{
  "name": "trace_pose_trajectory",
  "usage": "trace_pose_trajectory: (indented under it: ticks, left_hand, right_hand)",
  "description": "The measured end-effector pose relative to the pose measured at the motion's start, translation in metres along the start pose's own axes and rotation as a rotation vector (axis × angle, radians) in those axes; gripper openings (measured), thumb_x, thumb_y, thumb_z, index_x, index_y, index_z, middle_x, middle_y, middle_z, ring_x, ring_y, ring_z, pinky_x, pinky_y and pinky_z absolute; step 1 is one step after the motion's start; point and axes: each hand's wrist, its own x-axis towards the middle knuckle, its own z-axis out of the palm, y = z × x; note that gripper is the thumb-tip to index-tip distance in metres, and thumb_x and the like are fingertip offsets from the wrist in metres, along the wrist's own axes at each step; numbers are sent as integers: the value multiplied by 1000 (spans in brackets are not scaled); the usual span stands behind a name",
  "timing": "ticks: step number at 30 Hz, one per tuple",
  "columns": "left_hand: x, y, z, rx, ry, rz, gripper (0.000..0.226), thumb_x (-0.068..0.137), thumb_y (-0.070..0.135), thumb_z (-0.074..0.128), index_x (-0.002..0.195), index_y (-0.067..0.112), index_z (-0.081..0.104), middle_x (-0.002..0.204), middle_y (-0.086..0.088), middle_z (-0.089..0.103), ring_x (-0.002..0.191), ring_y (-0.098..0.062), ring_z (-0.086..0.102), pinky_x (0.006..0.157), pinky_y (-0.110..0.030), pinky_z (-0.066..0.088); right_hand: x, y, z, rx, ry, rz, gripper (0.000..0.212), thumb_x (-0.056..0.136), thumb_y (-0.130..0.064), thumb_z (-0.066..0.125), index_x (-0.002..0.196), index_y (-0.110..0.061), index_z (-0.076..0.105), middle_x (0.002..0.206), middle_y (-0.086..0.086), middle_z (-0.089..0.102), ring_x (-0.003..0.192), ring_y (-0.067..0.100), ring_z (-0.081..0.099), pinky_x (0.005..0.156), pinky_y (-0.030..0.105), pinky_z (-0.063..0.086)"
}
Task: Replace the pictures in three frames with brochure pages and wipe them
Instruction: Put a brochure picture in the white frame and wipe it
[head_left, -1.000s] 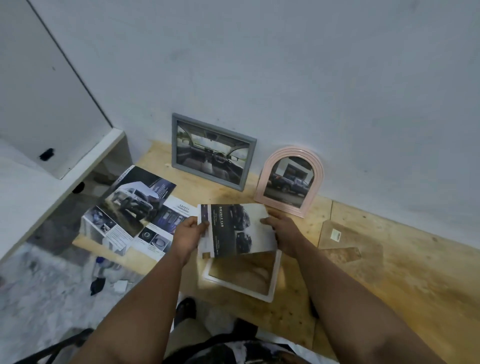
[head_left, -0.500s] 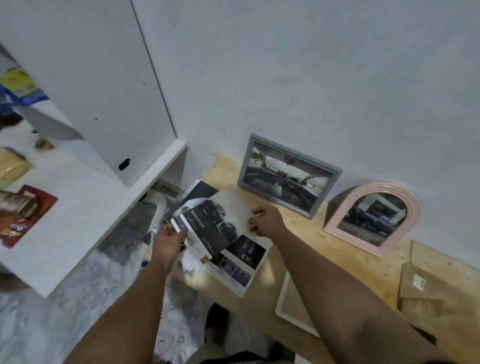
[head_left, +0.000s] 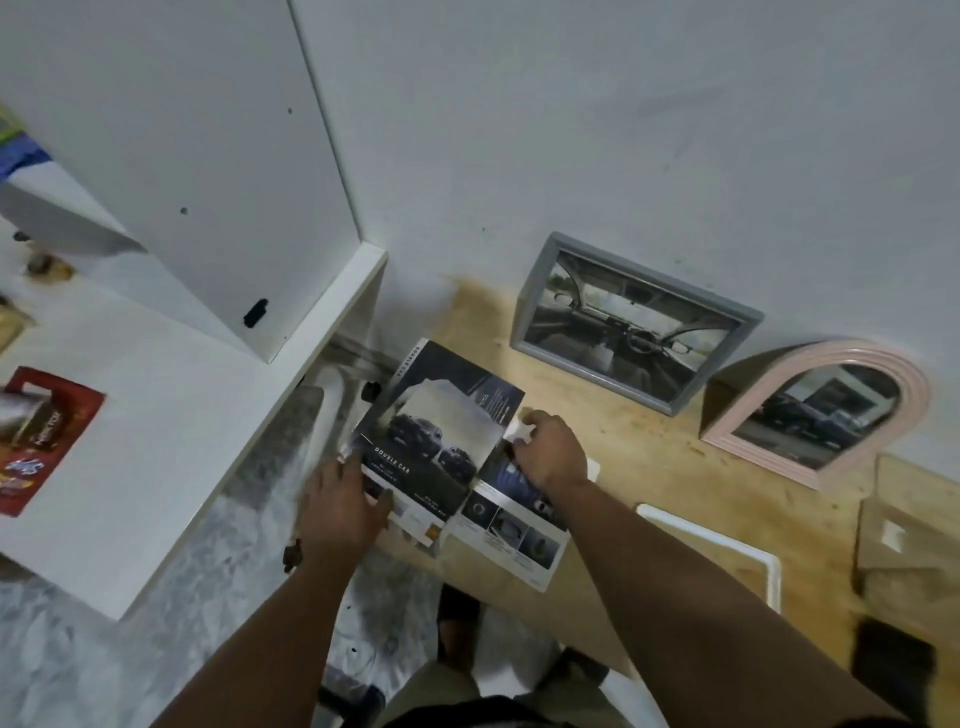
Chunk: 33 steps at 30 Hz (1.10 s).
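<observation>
Clearly the trouble here lies in the paper: the left hand (head_left: 345, 506) lies flat on the near left corner of the brochure page (head_left: 434, 447), fingers pressed together on top of it with the thumb reaching across the lower edge, while the right hand (head_left: 550, 454) pinches a pale corner of paper at the page's right edge between thumb and fingertips. The page rests on the brochure stack (head_left: 511, 514) at the left end of the wooden table (head_left: 649, 457), and that stack hangs close to the table's near left edge, so a push from the left palm could slide sheets off onto the floor (head_left: 156, 649). If the right hand pulls while the left presses down, the thin sheet could crease or tear at the pinched corner, which would spoil it for framing. The white frame (head_left: 727, 545) lies flat and apparently without a picture just right of the right forearm; a careless swing of that arm could knock it. The grey frame (head_left: 631, 322) and the pink arched frame (head_left: 821, 410) lean against the wall behind, each with a car picture in it, and a bump to the table might tip them forward.
</observation>
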Motion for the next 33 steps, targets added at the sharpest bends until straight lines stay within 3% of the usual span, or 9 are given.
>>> trace_pose_trajectory:
  ticks: [5, 8, 13, 19, 22, 26, 28, 30, 33]
  left_hand:
    - [17, 30, 11, 226, -165, 386, 71, 87, 56, 59, 151, 33, 38, 157, -9, 33, 145, -35, 27, 112, -56, 37]
    - [19, 39, 22, 286, -250, 430, 79, 87, 61, 56, 156, 38, 25, 166, -7, 15, 152, -36, 11, 115, -61, 28]
    - [18, 41, 26, 346, -256, 415, 82, 86, 62, 59, 156, 34, 26, 166, -10, 15, 152, -37, 13, 114, -60, 30]
    - [19, 50, 23, 352, -291, 378, 82, 85, 56, 64, 154, 32, 27, 164, -10, 17, 151, -37, 16, 115, -58, 32]
    - [18, 61, 18, 396, -309, 349, 83, 84, 54, 66, 153, 28, 28, 162, -11, 21, 148, -38, 21, 113, -56, 34]
    - [15, 77, 9, 376, -252, 332, 76, 82, 48, 63, 148, 23, 34, 153, -11, 35, 137, -37, 37, 106, -54, 42]
    - [14, 92, 7, 283, -173, 360, 65, 87, 48, 59, 144, 22, 43, 147, -11, 45, 131, -37, 44, 102, -53, 44]
    - [12, 114, 4, -22, -186, 300, 57, 93, 53, 56, 139, 21, 51, 138, -12, 55, 120, -34, 55, 98, -50, 49]
    - [4, 160, -2, -654, -501, 21, 60, 88, 70, 55, 122, 21, 61, 112, -9, 69, 99, -27, 67, 88, -46, 57]
  right_hand:
    - [-7, 38, -4, -446, -121, -16, 81, 88, -43, 72, 155, -29, 28, 149, 10, 35, 133, 36, 40, 106, 53, 41]
    - [-14, 52, 0, -519, -129, -4, 83, 88, -39, 73, 155, -29, 24, 150, 12, 32, 135, 36, 38, 106, 54, 39]
    - [-21, 68, -6, -479, -95, 60, 84, 86, -37, 74, 155, -29, 25, 146, 12, 39, 133, 35, 42, 104, 53, 41]
    - [-23, 78, -28, -155, -159, 89, 68, 77, -14, 82, 136, -17, 48, 131, 14, 55, 115, 32, 60, 92, 34, 50]
    - [-27, 83, -56, 120, -284, 45, 63, 75, -3, 85, 132, -6, 59, 123, 13, 69, 113, 32, 66, 101, 40, 52]
    - [-37, 94, -104, 390, -346, 103, 50, 74, -4, 86, 121, -7, 69, 110, 11, 77, 95, 27, 76, 83, 34, 62]
    - [-40, 104, -123, 471, -333, 137, 48, 74, -5, 87, 119, -5, 71, 110, 14, 77, 98, 31, 76, 91, 42, 61]
    - [-45, 115, -137, 580, -311, 167, 46, 74, -2, 87, 118, -1, 71, 110, 19, 76, 103, 38, 74, 98, 50, 57]
    - [-57, 132, -155, 730, -301, 178, 45, 75, 1, 86, 118, 2, 71, 114, 23, 74, 109, 44, 70, 103, 55, 53]
